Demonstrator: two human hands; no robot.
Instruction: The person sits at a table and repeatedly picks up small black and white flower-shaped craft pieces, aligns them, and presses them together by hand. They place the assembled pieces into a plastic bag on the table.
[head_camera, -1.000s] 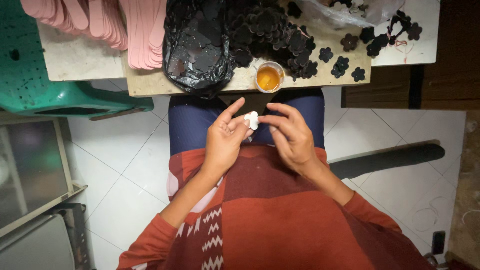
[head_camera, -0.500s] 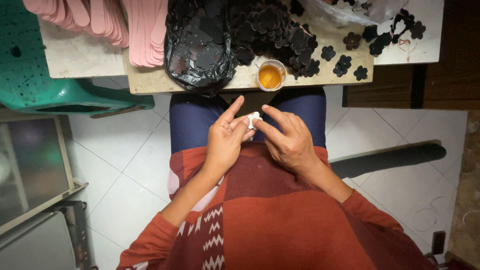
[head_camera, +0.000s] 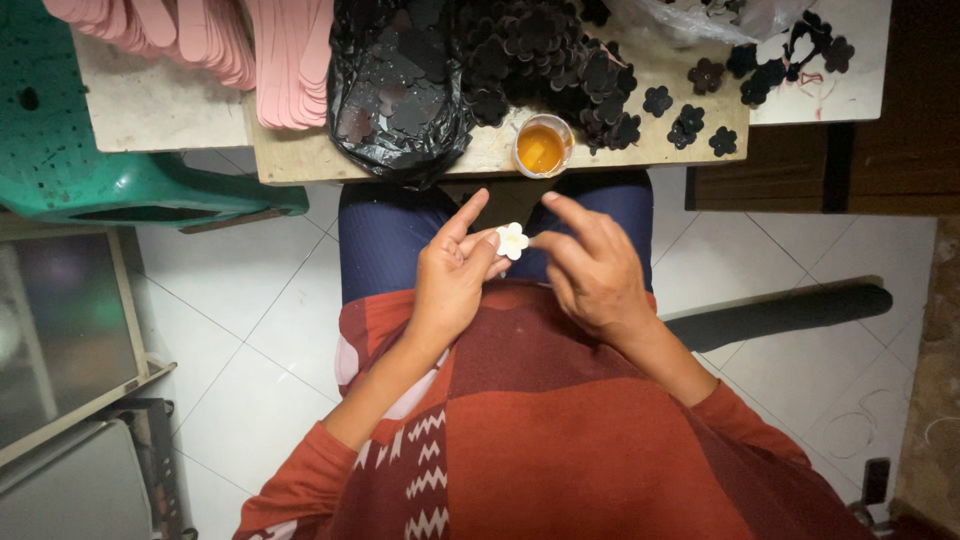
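White floor tiles below — left hand (head_camera: 455, 275) pinches a small white flower-shaped piece (head_camera: 512, 241), right hand (head_camera: 590, 270) open.

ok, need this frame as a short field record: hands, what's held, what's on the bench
view: head camera, looking down at the lap
left hand: pinches a small white flower-shaped piece at its fingertips
right hand: fingers by the white piece; contact cannot be told
cup: small, clear, with orange liquid, at the near edge of the wooden board
black flower cutouts: heaped on the board, some spread to the right
black plastic bag: left of the heap
pink flat strips: stacked at far left
green plastic chair: left of the board
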